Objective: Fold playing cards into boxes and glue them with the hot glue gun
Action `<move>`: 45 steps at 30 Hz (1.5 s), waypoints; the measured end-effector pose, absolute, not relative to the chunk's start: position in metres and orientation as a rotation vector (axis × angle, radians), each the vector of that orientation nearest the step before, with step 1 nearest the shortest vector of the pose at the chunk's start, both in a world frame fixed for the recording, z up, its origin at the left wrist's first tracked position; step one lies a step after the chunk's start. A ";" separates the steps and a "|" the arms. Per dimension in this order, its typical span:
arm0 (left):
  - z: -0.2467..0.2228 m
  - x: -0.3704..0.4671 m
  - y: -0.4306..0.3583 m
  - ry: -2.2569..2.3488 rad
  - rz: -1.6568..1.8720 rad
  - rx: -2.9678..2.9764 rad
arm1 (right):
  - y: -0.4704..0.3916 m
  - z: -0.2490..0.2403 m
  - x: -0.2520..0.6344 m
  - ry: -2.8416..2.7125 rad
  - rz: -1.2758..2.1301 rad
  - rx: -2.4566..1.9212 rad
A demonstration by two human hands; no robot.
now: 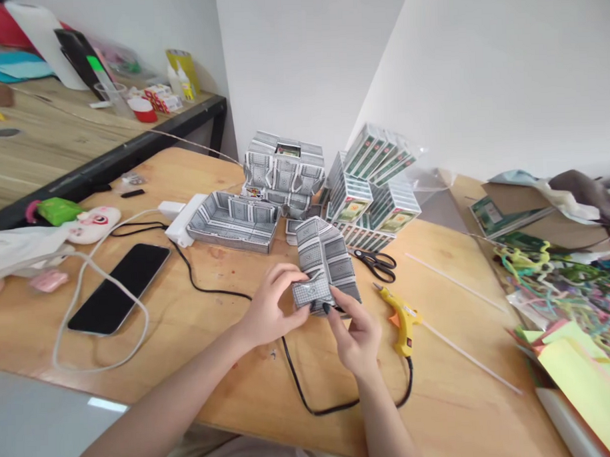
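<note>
1. Pale walls (299,62) meet in a corner behind a light wooden table (225,378), which I view from above through the head camera.
2. Left hand (270,308): closed in a pinch, fingers and thumb on the left end of a small patterned card flap (312,293).
3. Right hand (357,336): fingers and thumb gripping the flap's right end, fingertips close to those of the left.
4. Folded card piece (330,251): located between the hands and extending just beyond them, grey-patterned, tilted. I cannot tell whether the flap is joined to it.
5. Beyond the left hand I note an open card tray (235,234), with a white power strip (185,222) against its left side.
6. Farther out, ahead of both hands, a larger card structure (285,169); to its right, stacked card packs (351,199).
7. Just beyond the right hand, black-handled scissors (379,262); to that hand's right, a yellow glue gun (403,322).
8. Black cable (319,412) from the glue gun loops nearer than the hands and passes beneath the left wrist.
9. Well left of the left hand, a dark-screened phone (119,288), crossed by a white cable (147,320).
</note>
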State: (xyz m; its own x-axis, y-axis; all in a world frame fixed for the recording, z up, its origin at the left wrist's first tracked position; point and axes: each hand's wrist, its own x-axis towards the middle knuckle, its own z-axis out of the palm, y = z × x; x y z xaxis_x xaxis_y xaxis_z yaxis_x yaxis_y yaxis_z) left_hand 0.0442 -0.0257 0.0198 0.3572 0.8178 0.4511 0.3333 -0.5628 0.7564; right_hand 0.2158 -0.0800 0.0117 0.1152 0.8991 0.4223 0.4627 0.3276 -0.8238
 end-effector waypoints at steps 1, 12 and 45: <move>0.020 0.043 -0.026 0.979 1.165 2.076 | -0.081 0.012 0.217 -1.438 0.572 -1.287; 0.014 0.041 -0.033 0.949 1.501 2.102 | -0.081 0.020 0.202 -0.949 1.096 -1.012; 0.077 0.058 -0.024 0.900 1.148 2.284 | -0.072 0.009 0.214 -0.792 1.300 -0.900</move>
